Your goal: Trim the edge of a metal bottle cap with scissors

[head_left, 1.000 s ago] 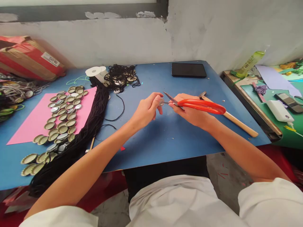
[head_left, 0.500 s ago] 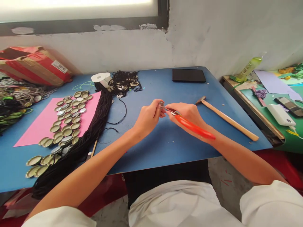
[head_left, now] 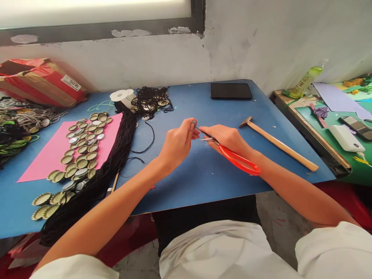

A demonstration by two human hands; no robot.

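A bottle cap (head_left: 193, 123) is pinched between the thumb and fingers of my left hand (head_left: 176, 145), above the blue table. Red-handled scissors (head_left: 240, 162) are gripped in my right hand (head_left: 228, 138), their blades spread apart. One blade tip points at the cap and lies at or close to its edge; whether it goes through the cap is too small to tell. To the left, many more bottle caps (head_left: 82, 149) lie on a pink sheet (head_left: 37, 164) and on the table, most with the hollow side up. A thick bundle of black cord (head_left: 116, 155) runs alongside them.
A hammer (head_left: 279, 143) lies right of my hands, with a black tablet (head_left: 231, 91) behind. White rolls (head_left: 122, 97) and tangled black cords with caps (head_left: 152, 101) sit at the back. A red taped box (head_left: 43, 83) stands far left. A green side table (head_left: 343, 162) holds a power bank (head_left: 343, 138).
The scissor blades have parted, and the red handles have spread and tilted. My left hand has shifted slightly left with the cap, which is now turned more edge-on.
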